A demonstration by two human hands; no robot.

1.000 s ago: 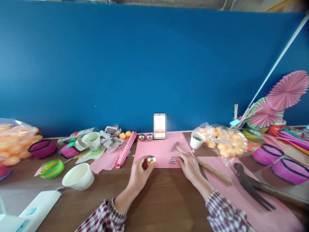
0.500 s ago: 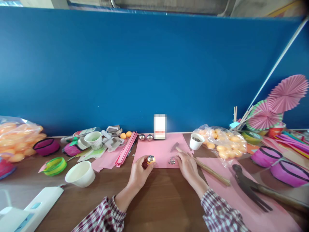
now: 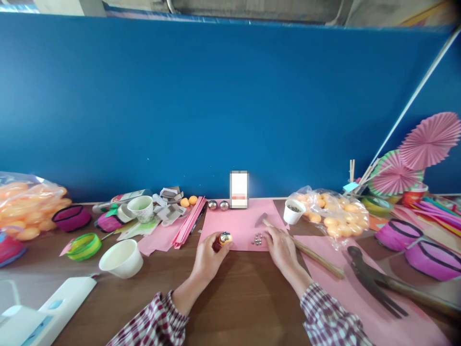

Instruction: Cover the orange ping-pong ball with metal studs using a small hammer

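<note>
Held in the fingers of my left hand (image 3: 209, 258) is an orange ping-pong ball (image 3: 225, 238), its upper part covered with shiny silver domes that look like thumbtack heads. My right hand (image 3: 283, 247) rests on the pink paper (image 3: 230, 223), at the right edge of a small pile of silver thumbtacks (image 3: 257, 239). Its fingers are bent and close together; whether a tack is between them is hidden. Behind that hand lies a hammer (image 3: 317, 257), handle slanting to the lower right. Two silver-covered balls (image 3: 218, 205) sit at the paper's back edge.
A white cup of tacks (image 3: 294, 214) and a bag of orange balls (image 3: 340, 218) stand back right. A larger claw hammer (image 3: 376, 278) lies at right. At left are an empty white bowl (image 3: 122, 259), pink paper strips (image 3: 189, 223) and a power strip (image 3: 63, 307).
Both hands keep nearly the same pose, the left on the ball and the right beside the tacks. The whole view has shifted very slightly.
</note>
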